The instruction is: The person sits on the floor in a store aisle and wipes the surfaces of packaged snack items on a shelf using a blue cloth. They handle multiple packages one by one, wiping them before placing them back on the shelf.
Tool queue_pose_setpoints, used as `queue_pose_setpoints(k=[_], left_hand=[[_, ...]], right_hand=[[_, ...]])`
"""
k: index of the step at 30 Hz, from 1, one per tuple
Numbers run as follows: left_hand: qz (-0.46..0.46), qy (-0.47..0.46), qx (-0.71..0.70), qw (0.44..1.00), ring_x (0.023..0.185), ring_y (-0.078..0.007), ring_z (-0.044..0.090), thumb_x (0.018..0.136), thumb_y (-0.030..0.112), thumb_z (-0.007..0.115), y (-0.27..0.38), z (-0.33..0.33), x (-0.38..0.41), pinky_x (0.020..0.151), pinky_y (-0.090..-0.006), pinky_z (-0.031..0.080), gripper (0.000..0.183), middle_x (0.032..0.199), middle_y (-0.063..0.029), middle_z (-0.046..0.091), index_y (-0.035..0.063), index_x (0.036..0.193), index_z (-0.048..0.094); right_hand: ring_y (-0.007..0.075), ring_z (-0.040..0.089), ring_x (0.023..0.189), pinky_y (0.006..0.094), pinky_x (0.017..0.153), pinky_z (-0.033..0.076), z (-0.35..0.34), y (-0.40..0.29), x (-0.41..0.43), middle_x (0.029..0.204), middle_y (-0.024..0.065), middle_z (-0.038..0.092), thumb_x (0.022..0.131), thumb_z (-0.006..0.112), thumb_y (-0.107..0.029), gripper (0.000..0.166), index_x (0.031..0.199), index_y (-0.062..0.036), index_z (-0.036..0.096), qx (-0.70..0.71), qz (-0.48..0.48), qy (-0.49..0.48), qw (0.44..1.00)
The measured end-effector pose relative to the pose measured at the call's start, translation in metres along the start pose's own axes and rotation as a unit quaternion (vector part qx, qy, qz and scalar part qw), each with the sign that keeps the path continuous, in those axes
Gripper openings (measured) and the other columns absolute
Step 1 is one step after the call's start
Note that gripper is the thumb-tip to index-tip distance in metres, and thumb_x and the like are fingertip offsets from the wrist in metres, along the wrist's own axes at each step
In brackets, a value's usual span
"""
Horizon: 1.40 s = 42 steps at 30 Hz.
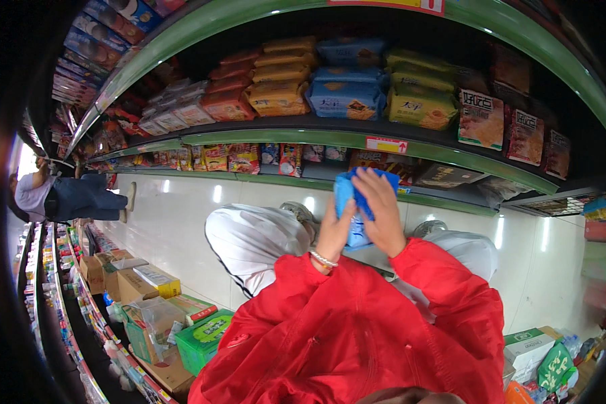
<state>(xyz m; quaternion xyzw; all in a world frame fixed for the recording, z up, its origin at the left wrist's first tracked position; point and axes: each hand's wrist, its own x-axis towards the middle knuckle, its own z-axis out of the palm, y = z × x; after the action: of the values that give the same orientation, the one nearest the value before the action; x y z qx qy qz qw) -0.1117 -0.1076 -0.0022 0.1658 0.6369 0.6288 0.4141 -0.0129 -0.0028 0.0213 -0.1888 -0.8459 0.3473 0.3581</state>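
Observation:
Between my two hands, in front of the lower shelf, is a light blue packet (358,231) that looks like a biscuit pack. A dark blue cloth (388,183) lies against it under my right hand (379,212), whose fingers spread across it. My left hand (335,227), with a beaded bracelet at the wrist, grips the packet's left side. Similar blue biscuit packs (346,98) stand stacked on the shelf above, between yellow packs (278,97) and green-yellow packs (421,105). Red-brown packets (525,136) stand upright farther right.
A green shelf edge (293,137) with a price tag curves just beyond my hands. Cardboard boxes (135,287) and a green box (204,333) are on the floor at lower left. A person (76,197) stands at far left. More cartons (527,351) lie at lower right.

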Motion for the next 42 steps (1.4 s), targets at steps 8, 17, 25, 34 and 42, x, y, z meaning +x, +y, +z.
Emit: queue_pose_setpoints(k=[8,17,25,34,42], left_hand=[[-0.039,0.107,-0.154,0.982,0.103,-0.0172,0.06,0.1,0.039,0.053,0.036,-0.008,0.004,0.084,-0.0311,0.051,0.048,0.117,-0.0107,0.06,0.001,0.128,0.047],[0.031,-0.024,-0.04,0.998,0.097,-0.0105,0.054,0.098,0.024,0.059,0.029,0.026,-0.028,0.085,-0.0267,0.047,0.041,0.112,-0.0079,0.058,-0.0005,0.127,0.044],[0.111,-0.044,0.01,0.993,0.099,-0.0126,0.056,0.089,0.021,0.068,0.049,0.007,-0.018,0.088,-0.0286,0.047,0.048,0.111,-0.0095,0.06,-0.002,0.126,0.048],[0.305,-0.014,0.077,0.949,0.109,-0.0184,0.055,0.075,0.029,0.08,0.097,-0.016,0.014,0.095,-0.0325,0.043,0.067,0.119,-0.0092,0.057,0.0005,0.127,0.049],[0.436,0.014,0.111,0.893,0.111,-0.0198,0.056,0.072,0.004,0.079,0.195,0.005,0.078,0.097,-0.0332,0.045,0.066,0.124,-0.0087,0.055,0.0037,0.131,0.049]], right_hand=[[0.0323,0.039,0.137,0.0481,0.113,0.029,-0.005,-0.013,-0.01,0.143,0.0127,0.048,0.065,0.057,0.006,0.069,0.133,-0.0082,0.053,0.056,-0.077,-0.154,0.984],[0.0202,0.061,0.108,0.0316,0.094,0.049,-0.029,0.016,0.026,0.123,0.01,0.062,0.098,0.056,-0.02,0.033,0.128,-0.0054,0.056,0.536,0.396,0.088,0.74],[0.0205,0.065,0.105,0.0352,0.091,0.053,-0.018,0.031,-0.008,0.12,0.0088,0.066,0.099,0.048,-0.034,0.039,0.123,-0.0041,0.058,0.66,0.541,-0.006,0.521],[0.0235,0.066,0.104,0.0381,0.09,0.055,-0.005,-0.001,-0.011,0.122,0.0133,0.063,0.098,0.054,-0.03,0.045,0.131,-0.0003,0.05,0.684,0.562,-0.158,0.437],[0.0248,0.067,0.101,0.0379,0.088,0.055,-0.009,0.004,0.003,0.118,0.0143,0.064,0.094,0.062,-0.034,0.053,0.131,0.0009,0.05,0.658,0.574,-0.142,0.467]])
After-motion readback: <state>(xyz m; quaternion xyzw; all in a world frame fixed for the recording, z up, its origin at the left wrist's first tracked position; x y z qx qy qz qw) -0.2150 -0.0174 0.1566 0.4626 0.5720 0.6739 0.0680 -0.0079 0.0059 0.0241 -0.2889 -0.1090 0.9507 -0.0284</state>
